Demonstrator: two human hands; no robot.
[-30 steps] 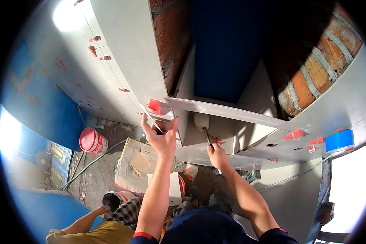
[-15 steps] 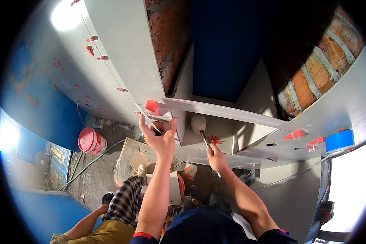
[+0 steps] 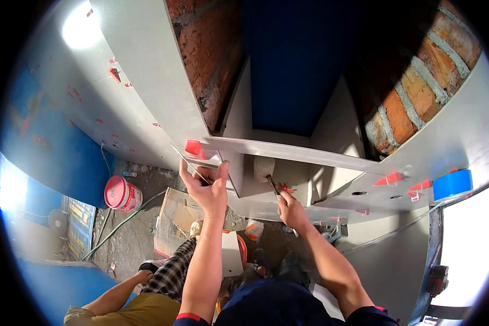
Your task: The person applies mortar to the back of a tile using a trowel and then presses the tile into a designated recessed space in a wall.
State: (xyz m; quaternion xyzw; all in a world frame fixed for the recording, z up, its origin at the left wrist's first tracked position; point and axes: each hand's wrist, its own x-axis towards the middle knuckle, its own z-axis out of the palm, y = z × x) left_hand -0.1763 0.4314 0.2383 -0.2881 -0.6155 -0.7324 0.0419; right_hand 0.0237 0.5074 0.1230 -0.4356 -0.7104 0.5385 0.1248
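My left hand (image 3: 206, 193) is closed around a narrow pale tile panel (image 3: 187, 162), beside a red plastic wedge (image 3: 193, 148) on the grey facing. My right hand (image 3: 290, 212) grips the handle of a mallet (image 3: 264, 169), whose whitish head sits inside the lower pale niche (image 3: 298, 173). Small red pieces (image 3: 286, 188) lie in that niche near the handle. Above it a taller opening shows a blue back (image 3: 288, 65) between rough brick sides (image 3: 413, 98). Whatever my left fingertips touch behind the panel is partly hidden.
A co-worker's checked-trouser leg (image 3: 171, 271) and arm are at lower left. On the floor are a red-and-white bucket (image 3: 123, 193), hose (image 3: 114, 233), cardboard (image 3: 176, 214) and white board (image 3: 231, 252). A blue tape roll (image 3: 451, 185) sits on the right ledge, near more red wedges (image 3: 388, 179).
The co-worker's leg has swung forward onto the floor by the cardboard. The view has shifted slightly; my hands keep their grips, with the mallet still in the niche.
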